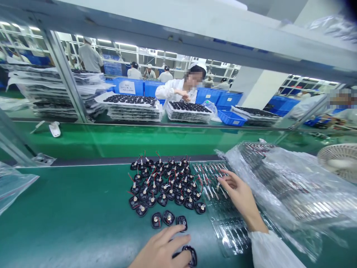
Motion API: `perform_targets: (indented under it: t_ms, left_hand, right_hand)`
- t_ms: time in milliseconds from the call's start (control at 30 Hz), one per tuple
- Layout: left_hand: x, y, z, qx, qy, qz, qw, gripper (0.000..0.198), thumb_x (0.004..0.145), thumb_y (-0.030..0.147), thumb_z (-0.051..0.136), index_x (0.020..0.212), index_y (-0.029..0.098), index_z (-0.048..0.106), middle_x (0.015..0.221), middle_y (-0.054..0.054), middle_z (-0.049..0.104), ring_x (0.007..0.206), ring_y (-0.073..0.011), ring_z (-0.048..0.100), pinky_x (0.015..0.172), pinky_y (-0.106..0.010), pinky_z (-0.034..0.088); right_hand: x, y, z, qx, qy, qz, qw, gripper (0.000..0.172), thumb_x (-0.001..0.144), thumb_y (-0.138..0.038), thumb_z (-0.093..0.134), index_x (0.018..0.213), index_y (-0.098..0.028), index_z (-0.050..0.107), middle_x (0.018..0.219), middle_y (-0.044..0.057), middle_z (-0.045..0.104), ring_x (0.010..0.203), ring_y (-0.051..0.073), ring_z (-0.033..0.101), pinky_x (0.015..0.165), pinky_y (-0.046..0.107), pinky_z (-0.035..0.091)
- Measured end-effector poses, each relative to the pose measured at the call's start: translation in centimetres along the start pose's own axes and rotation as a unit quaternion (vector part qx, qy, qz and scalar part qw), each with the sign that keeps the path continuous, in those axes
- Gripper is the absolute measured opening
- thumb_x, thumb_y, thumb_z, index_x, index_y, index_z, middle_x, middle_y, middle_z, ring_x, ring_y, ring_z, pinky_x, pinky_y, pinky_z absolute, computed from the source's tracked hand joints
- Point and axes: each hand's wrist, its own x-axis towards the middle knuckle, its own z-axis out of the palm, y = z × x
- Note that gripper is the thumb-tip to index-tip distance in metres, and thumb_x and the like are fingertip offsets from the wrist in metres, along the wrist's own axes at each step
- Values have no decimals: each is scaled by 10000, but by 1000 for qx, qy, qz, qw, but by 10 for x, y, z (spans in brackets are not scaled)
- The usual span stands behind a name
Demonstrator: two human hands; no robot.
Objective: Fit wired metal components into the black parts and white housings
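On the green bench (69, 212) lies a heap of black wired parts (164, 190). Our left hand (160, 251) curls its fingers around one black part (190, 257). Our right hand (237, 191) spreads its fingers above metal pins (208, 178) in a clear tray (225, 227). A bump could scatter them.

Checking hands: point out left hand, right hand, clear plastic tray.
Left bare hand (160, 251), head view, hand's back.
Right bare hand (237, 191), head view, hand's back.
Clear plastic tray (225, 232), head view, lower part.

Ceiling: fluorescent tube lights (124, 44) shining overhead
Windows: white-framed panes (314, 80) running along the far wall
Column: white pillar (249, 87) standing mid-room
Furniture: green workbench (83, 139) stretching across, blue plastic crates (228, 99) lining up behind
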Motion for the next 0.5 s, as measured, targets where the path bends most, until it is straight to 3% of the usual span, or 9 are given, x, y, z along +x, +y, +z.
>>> perform_targets:
  t_ms: [67,133,267,367,500]
  left_hand:
    - [0,0,-1,1,15,8,1000,176,1034,349,565,956,203,627,1154,39,731,1179,-189,645,955,-256,559]
    - [2,1,-3,-12,23,6,1000,196,1054,342,526,963,198,623,1115,44,733,1149,-163,653,951,-232,555]
    - [5,3,-6,-24,47,-9,999,185,1042,315,543,929,196,628,1120,28,727,1140,-176,649,933,-237,563]
    - [7,5,-8,-29,51,-7,998,201,1058,304,514,935,195,630,1110,36,730,1098,-162,663,911,-227,570]
    - [8,9,-13,-77,0,14,997,233,1071,337,483,959,195,630,1080,47,731,1102,-118,660,961,-181,541]
  right_hand:
    - [-3,0,3,8,-11,6,1000,513,877,-578,681,1193,-178,627,808,-9,663,711,151,649,699,340,550]
    - [-7,-1,5,19,-4,9,1000,625,858,-605,682,1301,-183,556,806,-14,661,670,145,630,677,329,540]
    - [-19,-6,2,33,22,15,999,779,839,-631,675,1439,-203,422,849,-2,668,736,169,650,737,325,542]
    - [-27,-9,-2,13,11,16,1000,649,818,-646,683,1285,-205,585,885,15,676,781,176,656,751,331,530]
    - [-32,-10,-3,-32,-41,3,999,482,833,-662,664,933,-193,711,846,14,674,721,146,598,725,336,498]
